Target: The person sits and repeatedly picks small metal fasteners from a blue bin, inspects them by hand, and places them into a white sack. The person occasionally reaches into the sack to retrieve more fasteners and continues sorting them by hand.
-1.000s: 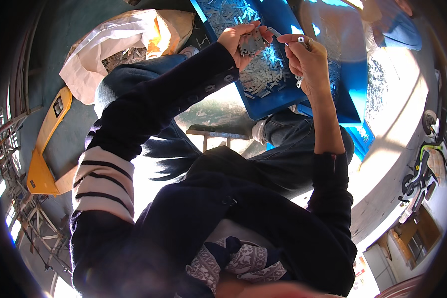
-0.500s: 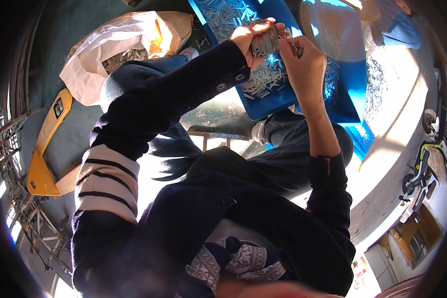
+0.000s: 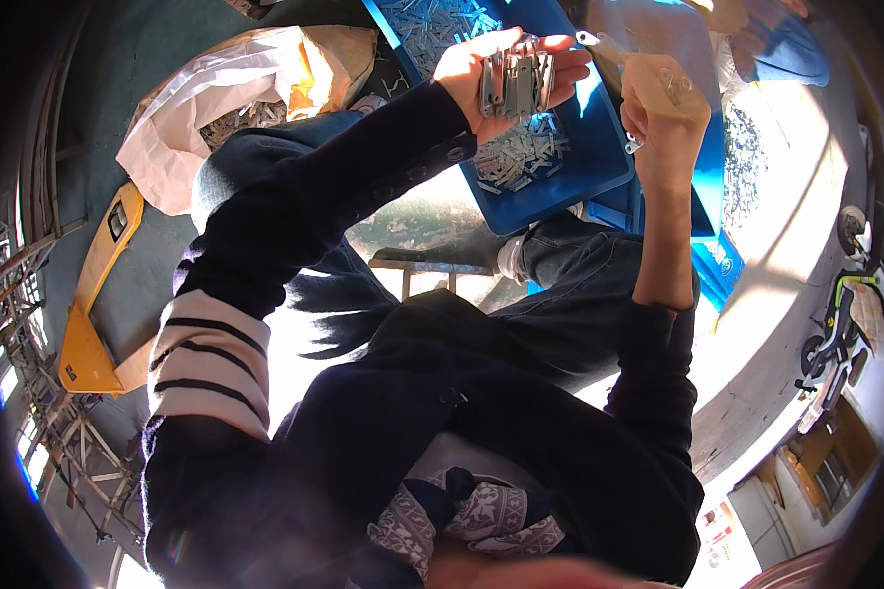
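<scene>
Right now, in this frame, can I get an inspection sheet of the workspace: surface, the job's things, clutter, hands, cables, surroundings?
Surface: grey-green floor; the person sits with knees up, in jeans.
Job's things: blue bin of small grey metal pieces, in front of the knees; a stack of the same metal pieces in the left hand.
Clutter: white sack, open, with more metal bits showing inside; a second blue bin behind the first.
Hands: left hand palm up, cupped around the stack; right hand raised beside it, pinching a single small piece.
Cables: nothing seen.
Surroundings: yellow pallet truck on the left; small wheeled vehicle on the sunlit floor at right.
</scene>
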The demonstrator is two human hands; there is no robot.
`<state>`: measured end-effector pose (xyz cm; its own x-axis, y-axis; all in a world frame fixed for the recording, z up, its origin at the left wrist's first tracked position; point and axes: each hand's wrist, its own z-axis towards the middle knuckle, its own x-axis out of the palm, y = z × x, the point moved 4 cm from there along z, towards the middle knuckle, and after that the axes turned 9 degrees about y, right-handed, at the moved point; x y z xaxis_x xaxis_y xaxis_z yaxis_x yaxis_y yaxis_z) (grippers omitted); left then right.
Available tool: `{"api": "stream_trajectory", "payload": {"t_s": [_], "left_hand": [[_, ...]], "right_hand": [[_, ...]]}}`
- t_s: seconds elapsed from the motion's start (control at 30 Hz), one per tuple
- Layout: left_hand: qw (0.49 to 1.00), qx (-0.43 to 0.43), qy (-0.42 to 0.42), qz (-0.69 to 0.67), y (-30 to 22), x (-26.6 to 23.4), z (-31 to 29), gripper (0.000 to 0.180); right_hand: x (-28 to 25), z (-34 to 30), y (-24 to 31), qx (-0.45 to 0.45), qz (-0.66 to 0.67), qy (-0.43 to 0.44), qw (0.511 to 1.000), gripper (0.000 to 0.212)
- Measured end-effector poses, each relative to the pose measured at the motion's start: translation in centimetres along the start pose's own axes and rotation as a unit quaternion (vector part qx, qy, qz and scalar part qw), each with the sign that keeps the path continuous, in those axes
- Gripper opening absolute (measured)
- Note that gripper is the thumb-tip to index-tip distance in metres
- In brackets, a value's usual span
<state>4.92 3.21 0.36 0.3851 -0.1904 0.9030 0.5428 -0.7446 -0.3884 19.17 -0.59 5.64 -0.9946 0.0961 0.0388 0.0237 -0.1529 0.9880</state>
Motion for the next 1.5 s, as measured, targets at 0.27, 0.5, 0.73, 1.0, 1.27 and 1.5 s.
{"api": "stream_trajectory", "payload": {"t_s": [0.27, 0.5, 0.73, 1.0, 1.27, 1.5], "left_hand": [[0.999, -0.036, 0.019, -0.004, -0.2, 1.2, -1.0, 0.061], [0.995, -0.041, 0.091, -0.022, -0.1, 0.3, -1.0, 0.048], [0.985, -0.132, 0.112, -0.019, 0.4, -0.1, 0.1, 0.036], [0.949, -0.271, 0.159, -0.021, 10.4, 9.5, 1.9, 0.035], [0.907, -0.378, 0.158, -0.095, 27.6, 15.4, 3.4, 0.032], [0.914, -0.403, 0.034, -0.038, 38.1, 12.8, 2.8, 0.028]], "right_hand": [[0.6, 0.1, -0.8, 0.088, 0.146, 0.062, 0.983, 0.012], [0.7, 0.3, -0.7, 0.062, 0.168, 0.08, 0.981, 0.011], [-2.6, 0.2, 3.4, 0.062, 0.207, -0.005, 0.976, 0.015], [-17.0, -23.4, 5.8, -0.075, 0.214, -0.331, 0.916, 0.011], [-21.5, -42.1, -16.2, 0.105, 0.266, -0.583, 0.761, 0.018], [-20.9, -44.6, -32.4, 0.087, 0.588, -0.654, 0.468, 0.006]]}}
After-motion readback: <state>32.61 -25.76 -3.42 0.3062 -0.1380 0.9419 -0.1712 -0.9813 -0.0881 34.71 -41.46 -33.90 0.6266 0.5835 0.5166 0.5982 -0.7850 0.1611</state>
